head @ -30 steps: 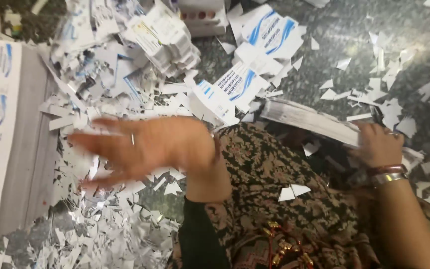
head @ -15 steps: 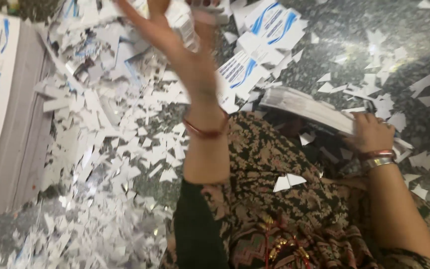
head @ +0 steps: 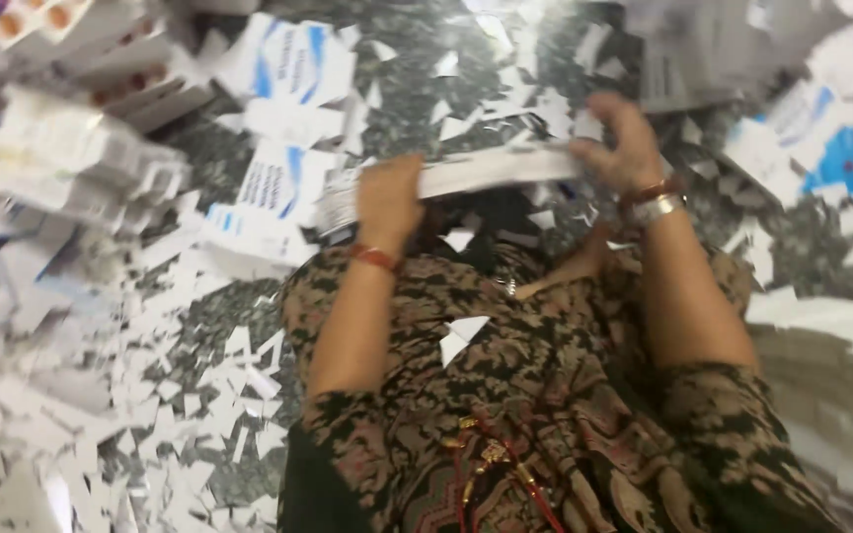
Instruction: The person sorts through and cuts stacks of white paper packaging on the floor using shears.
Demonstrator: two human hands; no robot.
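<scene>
My left hand [head: 389, 200] and my right hand [head: 619, 143] both grip a flat stack of white printed sheets [head: 486, 170], held level in front of me over my patterned brown lap [head: 515, 375]. The left hand clamps the stack's left end, the right hand its right end. A red band sits on my left wrist, and bangles on my right wrist. The image is blurred by motion.
White paper scraps [head: 180, 395] litter the dark speckled floor all around. Blue-and-white flattened cartons [head: 283, 69] and piles of folded cartons [head: 81, 158] lie at upper left. More blue-printed cartons [head: 831, 138] lie upper right. A tall stack of sheets [head: 841, 375] stands at right.
My left hand swung back from the far floor and took hold of the stack's left end. The view shifted left, so the sheet pile is now at right.
</scene>
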